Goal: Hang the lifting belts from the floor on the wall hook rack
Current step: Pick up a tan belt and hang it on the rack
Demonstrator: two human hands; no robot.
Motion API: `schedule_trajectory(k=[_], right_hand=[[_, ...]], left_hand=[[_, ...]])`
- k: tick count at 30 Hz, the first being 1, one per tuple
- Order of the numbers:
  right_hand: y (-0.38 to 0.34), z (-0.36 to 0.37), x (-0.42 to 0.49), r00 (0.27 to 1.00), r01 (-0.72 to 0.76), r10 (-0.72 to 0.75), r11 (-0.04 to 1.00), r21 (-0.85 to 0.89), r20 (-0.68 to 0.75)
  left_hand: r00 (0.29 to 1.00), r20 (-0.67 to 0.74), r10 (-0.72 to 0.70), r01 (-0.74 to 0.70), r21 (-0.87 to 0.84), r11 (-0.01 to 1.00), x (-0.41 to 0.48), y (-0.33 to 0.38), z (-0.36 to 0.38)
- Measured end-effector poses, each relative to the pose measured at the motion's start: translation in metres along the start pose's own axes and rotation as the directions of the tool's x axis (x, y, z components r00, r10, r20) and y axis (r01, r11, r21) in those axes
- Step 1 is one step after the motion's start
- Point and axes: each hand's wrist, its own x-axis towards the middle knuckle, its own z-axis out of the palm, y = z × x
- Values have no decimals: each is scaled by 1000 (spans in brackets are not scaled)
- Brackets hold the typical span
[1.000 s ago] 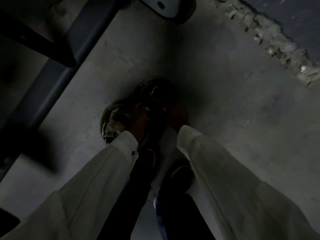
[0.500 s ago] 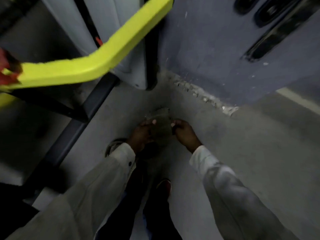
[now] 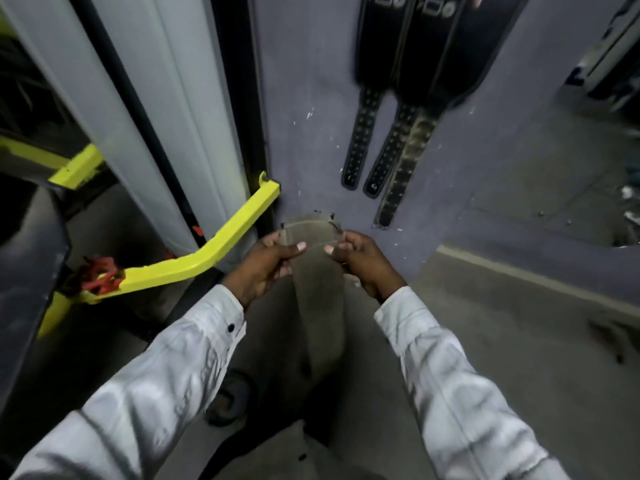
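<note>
A grey-brown lifting belt (image 3: 317,282) hangs in front of me, its upper end held up near the wall. My left hand (image 3: 268,263) pinches its left edge and my right hand (image 3: 363,259) pinches its right edge, thumbs on the front. On the grey-blue wall (image 3: 304,98) above, black lifting belts (image 3: 415,57) hang side by side, their studded straps (image 3: 360,143) dangling down. The hook rack itself lies above the frame and is hidden.
A yellow metal bar (image 3: 214,247) with a red knob (image 3: 100,275) juts out at the left, beside pale grey upright posts (image 3: 145,109). The concrete floor (image 3: 502,323) spreads to the right. A foot in a sandal (image 3: 230,398) shows below the belt.
The view has swung up from the floor to the wall. Both hands have lifted the belt off the floor and now hold it up near the hanging belts.
</note>
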Motion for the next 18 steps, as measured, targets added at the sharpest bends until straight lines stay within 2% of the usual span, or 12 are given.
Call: schedule_trajectory(k=[3, 7, 10, 14, 16, 18], right_hand=[[-42, -11, -18, 995, 100, -96, 989, 109, -40], [-108, -22, -24, 954, 285, -273, 954, 90, -123], [-153, -33, -25, 879, 441, -426, 897, 26, -215], [-201, -50, -28, 806, 536, -526, 843, -44, -272], [-217, -56, -30, 790, 545, -552, 832, -107, -267], [-229, -57, -32, 805, 518, -549, 835, -184, -224]], left_hand=[[993, 61, 103, -101, -31, 994, -14, 44, 30], [961, 193, 200, -194, -49, 980, -17, 91, 68], [927, 189, 323, -320, -46, 946, -21, 124, 102], [851, 112, 513, -515, -16, 857, -26, 168, 140], [811, 96, 578, -580, 0, 814, -31, 185, 154], [787, 85, 611, -613, -7, 790, -31, 201, 161]])
